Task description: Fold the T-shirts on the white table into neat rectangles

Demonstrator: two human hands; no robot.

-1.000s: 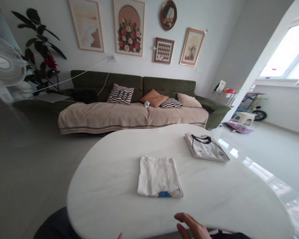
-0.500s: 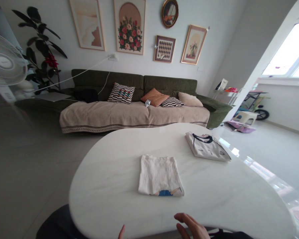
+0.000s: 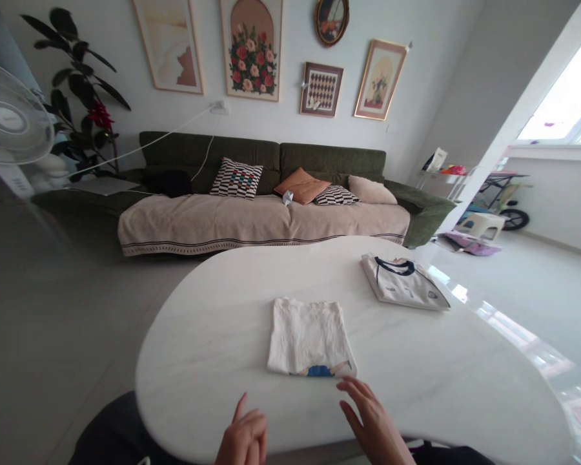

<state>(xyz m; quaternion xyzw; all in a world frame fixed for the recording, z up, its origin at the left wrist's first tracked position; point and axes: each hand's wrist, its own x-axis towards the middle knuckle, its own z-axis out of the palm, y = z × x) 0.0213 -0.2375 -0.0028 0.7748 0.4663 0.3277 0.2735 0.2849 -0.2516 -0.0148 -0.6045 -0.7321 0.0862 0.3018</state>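
Observation:
A folded white T-shirt [image 3: 307, 336] lies flat in the middle of a white marble table [image 3: 208, 336], with a small blue print showing along its near edge. Farther right sits a second folded white shirt [image 3: 403, 282] with a navy collar. My right hand [image 3: 372, 420] rests near the table's front edge, its fingertips just short of the first shirt's near corner. My left hand [image 3: 242, 438] is raised at the front edge, fingers loosely curled. Neither hand holds anything.
The rounded table edge curves around both sides, with a tiled floor beyond. Behind it stands a green sofa [image 3: 264, 194] draped with a beige throw. A fan [image 3: 12, 110] and a potted plant [image 3: 80, 97] stand at the left. Dark fabric [image 3: 111, 429] shows at lower left.
Both hands have risen farther over the table's front edge, and my left hand now shows fully. My right hand has moved closer to the folded T-shirt. Neither shirt has moved.

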